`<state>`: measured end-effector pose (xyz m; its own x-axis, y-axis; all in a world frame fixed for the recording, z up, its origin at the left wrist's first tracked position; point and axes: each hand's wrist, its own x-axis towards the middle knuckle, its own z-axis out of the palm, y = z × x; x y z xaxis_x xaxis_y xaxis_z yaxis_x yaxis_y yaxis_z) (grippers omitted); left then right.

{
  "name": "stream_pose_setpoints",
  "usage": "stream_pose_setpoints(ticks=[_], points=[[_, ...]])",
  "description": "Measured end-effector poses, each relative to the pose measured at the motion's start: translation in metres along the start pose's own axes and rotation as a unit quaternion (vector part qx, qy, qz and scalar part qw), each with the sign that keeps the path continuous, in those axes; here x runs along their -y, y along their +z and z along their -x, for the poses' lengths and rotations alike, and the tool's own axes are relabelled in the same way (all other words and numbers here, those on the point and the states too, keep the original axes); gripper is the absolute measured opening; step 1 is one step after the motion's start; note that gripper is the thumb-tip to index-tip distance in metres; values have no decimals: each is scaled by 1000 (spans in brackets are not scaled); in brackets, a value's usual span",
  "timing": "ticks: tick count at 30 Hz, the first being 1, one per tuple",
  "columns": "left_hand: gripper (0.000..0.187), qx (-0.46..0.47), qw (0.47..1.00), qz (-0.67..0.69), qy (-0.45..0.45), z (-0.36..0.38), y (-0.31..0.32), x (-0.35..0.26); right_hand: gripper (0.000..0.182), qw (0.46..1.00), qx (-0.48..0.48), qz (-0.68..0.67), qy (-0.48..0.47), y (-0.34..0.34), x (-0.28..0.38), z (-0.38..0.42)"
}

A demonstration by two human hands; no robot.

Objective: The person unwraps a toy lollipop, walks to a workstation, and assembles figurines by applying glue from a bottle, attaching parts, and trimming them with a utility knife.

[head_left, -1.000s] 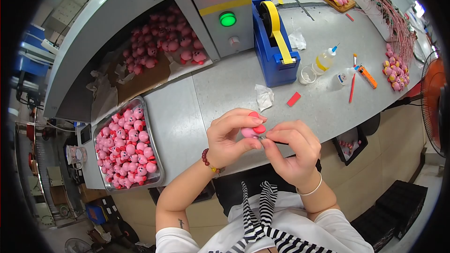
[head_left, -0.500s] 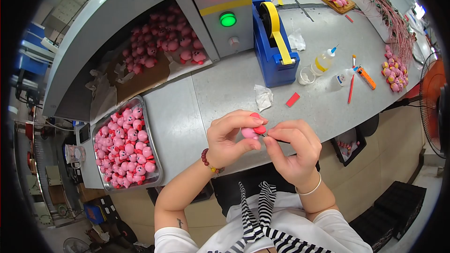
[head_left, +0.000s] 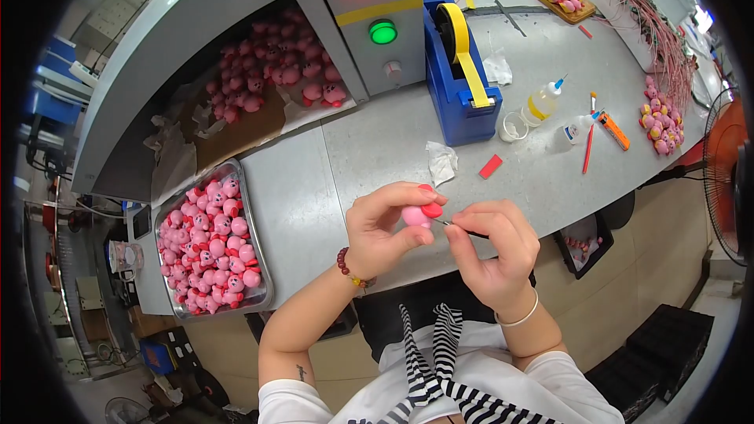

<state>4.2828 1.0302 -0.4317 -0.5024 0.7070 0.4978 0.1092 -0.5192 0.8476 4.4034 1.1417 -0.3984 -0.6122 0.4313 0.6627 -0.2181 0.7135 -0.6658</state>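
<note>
My left hand (head_left: 373,228) pinches a small round pink figurine (head_left: 415,217) with red feet between thumb and fingers, above the table's front edge. Closed around a thin tool (head_left: 443,221) with a metal tip and dark shaft, my right hand (head_left: 499,247) is just to the right. The tool's tip points at the figurine near its red foot; whether it touches cannot be made out. To the left, a metal tray (head_left: 263,271) is heaped with similar pink figurines (head_left: 206,247).
A grey machine (head_left: 181,39) with red and green lights holds more figurines. On the table (head_left: 377,141) are a blue tape dispenser (head_left: 463,122), tissue (head_left: 441,163), a red block (head_left: 491,166), a needle-tipped bottle (head_left: 540,104), a small cup (head_left: 514,127) and an orange cutter (head_left: 614,131). A fan (head_left: 726,173) stands right.
The figurine has turned in my left hand and shifted slightly left, showing more of its pink body. The tool tip now stands a little farther from it. My right hand has barely moved.
</note>
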Motion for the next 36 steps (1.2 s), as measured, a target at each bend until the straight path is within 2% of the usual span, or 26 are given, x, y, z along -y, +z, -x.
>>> stream_pose_setpoints(ticks=[4,7,17,19,23,25,28,36], points=[[48,-29,996,58,-57,1,0,-3,14,999,-16,-28,25,-4,0,3],[55,-57,994,14,-89,-2,5,-7,14,998,-15,-35,44,-6,1,3],[63,-70,988,67,-123,-2,1,-6,13,997,-8,-53,47,-4,-2,1],[65,-56,983,60,-161,-3,1,-8,13,999,-15,-29,38,-1,-2,0],[64,-80,988,40,-128,-3,2,-2,13,999,3,-25,24,3,-1,-3],[57,-31,991,80,-103,2,-5,2,14,999,7,-30,23,5,0,-3],[56,-24,993,80,-86,3,-2,2,15,999,10,-42,25,9,-2,-4],[54,-31,995,30,-89,2,2,-1,18,999,-26,10,-32,12,-12,3]])
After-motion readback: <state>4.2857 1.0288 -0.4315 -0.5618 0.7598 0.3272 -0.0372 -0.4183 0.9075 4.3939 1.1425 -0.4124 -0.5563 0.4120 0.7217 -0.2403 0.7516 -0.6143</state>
